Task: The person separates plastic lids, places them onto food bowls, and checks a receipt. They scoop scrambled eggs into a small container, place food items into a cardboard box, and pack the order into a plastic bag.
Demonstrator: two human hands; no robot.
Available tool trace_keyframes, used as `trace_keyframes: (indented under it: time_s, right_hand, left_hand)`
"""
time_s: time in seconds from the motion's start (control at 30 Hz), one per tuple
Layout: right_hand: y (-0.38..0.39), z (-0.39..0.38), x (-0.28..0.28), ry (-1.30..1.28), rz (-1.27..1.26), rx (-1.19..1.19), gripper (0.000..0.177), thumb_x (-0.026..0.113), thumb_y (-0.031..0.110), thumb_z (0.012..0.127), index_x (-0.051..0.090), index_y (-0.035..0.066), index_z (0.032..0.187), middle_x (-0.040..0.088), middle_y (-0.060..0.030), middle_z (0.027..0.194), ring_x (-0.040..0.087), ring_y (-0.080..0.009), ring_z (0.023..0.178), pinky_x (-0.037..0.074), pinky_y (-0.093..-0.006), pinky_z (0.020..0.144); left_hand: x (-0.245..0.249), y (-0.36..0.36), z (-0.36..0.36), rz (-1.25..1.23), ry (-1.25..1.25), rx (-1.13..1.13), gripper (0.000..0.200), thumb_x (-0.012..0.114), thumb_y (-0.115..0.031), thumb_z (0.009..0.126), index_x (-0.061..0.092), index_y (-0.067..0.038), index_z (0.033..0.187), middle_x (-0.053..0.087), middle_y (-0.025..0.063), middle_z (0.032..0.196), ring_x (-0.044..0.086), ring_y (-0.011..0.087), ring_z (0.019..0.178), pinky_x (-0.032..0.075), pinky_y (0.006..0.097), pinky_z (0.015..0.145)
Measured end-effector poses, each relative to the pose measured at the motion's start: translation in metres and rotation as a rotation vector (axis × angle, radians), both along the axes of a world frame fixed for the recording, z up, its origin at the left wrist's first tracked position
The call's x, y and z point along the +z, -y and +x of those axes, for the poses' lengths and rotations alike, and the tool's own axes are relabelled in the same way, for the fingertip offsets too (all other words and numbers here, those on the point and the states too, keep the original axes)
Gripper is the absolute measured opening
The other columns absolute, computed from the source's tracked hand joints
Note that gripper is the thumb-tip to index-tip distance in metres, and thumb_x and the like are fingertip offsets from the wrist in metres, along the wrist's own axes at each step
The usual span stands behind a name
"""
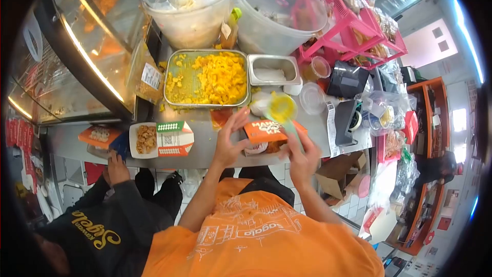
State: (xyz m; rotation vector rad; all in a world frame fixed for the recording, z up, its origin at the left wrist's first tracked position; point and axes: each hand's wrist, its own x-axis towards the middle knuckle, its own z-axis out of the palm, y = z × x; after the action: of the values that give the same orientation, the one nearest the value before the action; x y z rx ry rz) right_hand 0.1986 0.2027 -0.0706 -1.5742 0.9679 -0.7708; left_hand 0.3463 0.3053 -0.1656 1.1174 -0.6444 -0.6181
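My right hand (302, 156) is closed on the pale green handle of a spoon (291, 129). Yellow stuff fills the round head of this spoon, which is above the orange-lidded box (264, 129). My left hand (230, 141) is at the box's left side, fingers spread and pointing up. Some brown food and a white cup show in the box's front part. Behind my left hand lies a metal tray (177, 103) of chopped yellow food (220, 78). An open box (134, 143) of brown fried pieces sits to the left on the metal counter.
Two large clear tubs (197, 23) (277, 33) stand behind the tray. A steel pan (271, 61) and lidded cups (312, 97) are beside it. Pink racks (353, 36) rise at the right. A co-worker (113, 210) is at the left, with a hand near another box (100, 136).
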Motion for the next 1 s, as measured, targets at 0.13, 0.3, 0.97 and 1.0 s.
trace_keyframes:
  time_s: [0.13,0.3,0.97,1.0]
  right_hand:
    - [0.057,0.105,0.018,-0.09,-0.398,0.392,0.032,0.062,0.022,0.099,0.069,0.0,0.121,0.077,-0.0092,0.093,0.059,-0.0076,0.058,0.046,-0.0255,0.053]
    - [0.203,0.178,0.08,-0.225,-0.674,0.398,0.025,0.062,0.023,0.096,0.073,0.004,0.108,0.075,-0.0116,0.084,0.071,-0.0156,0.071,0.054,-0.0318,0.067]
    - [0.388,0.295,0.036,-0.494,-1.187,0.85,0.017,0.057,0.017,0.089,0.066,0.003,0.092,0.068,-0.0186,0.081,0.067,-0.0286,0.072,0.05,-0.0427,0.066]
    - [0.375,0.264,0.045,-0.287,-1.097,0.735,0.019,0.058,0.02,0.092,0.061,0.002,0.092,0.06,-0.0098,0.071,0.061,-0.0176,0.067,0.048,-0.0341,0.063]
  left_hand:
    - [-0.029,-0.016,-0.002,0.02,-0.231,0.158,0.036,0.068,0.0,0.084,0.067,0.004,0.119,0.06,0.0212,0.137,0.052,0.0293,0.135,0.042,0.039,0.11]
    - [-0.012,-0.034,-0.014,0.546,0.114,0.508,0.011,0.079,-0.001,0.076,0.076,0.002,0.086,0.073,0.0164,0.115,0.068,0.0239,0.111,0.048,0.037,0.101]
    - [0.011,0.025,-0.034,0.625,0.808,0.398,0.018,0.068,-0.011,0.082,0.073,-0.008,0.098,0.073,0.0125,0.1,0.067,0.0335,0.096,0.049,0.0448,0.088]
    - [0.005,0.023,-0.032,0.703,0.833,0.394,0.016,0.066,-0.012,0.084,0.072,-0.006,0.098,0.072,0.0132,0.1,0.067,0.0347,0.094,0.05,0.0442,0.084]
